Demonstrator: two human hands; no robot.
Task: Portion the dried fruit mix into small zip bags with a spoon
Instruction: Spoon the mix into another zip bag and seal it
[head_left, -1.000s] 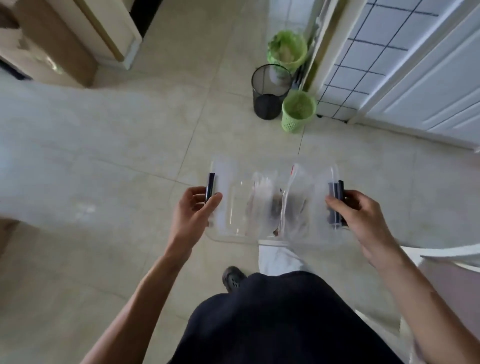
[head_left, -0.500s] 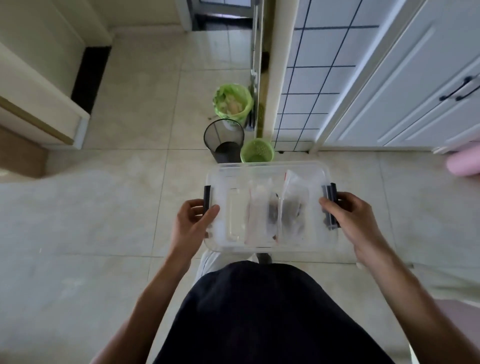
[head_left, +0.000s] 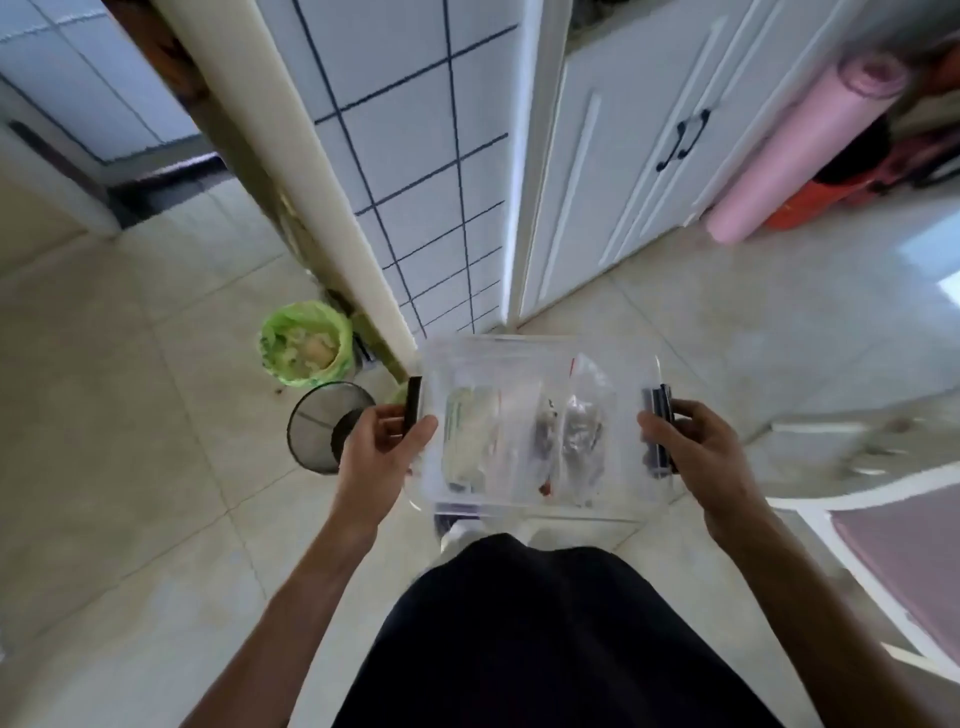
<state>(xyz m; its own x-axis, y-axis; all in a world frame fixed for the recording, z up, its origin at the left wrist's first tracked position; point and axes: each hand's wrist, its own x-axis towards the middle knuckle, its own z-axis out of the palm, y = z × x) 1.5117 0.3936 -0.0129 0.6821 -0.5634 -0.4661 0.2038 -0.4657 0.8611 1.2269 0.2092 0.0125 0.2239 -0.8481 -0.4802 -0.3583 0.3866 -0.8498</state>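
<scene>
I see a pale tiled floor (head_left: 156, 467), a white tiled wall (head_left: 415, 182), white cabinet doors (head_left: 649, 156), a rolled pink mat (head_left: 795, 150), a green-lined bin (head_left: 306, 343) and a black mesh basket (head_left: 324, 426). My left hand (head_left: 382, 447) and right hand (head_left: 696, 447) grip the dark side clips of a clear plastic box (head_left: 540, 431) carried above the floor, zip bags (head_left: 576, 431) inside. No writing is legible.

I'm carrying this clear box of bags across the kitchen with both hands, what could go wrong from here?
1. The clear plastic box is held only at its black end clips, by the left hand and right hand; a clip might pop or a grip slip.
2. The zip bags lie loose inside and could slide if it tilts.
3. The box hides the floor ahead, and the black mesh bin stands near your path.
</scene>
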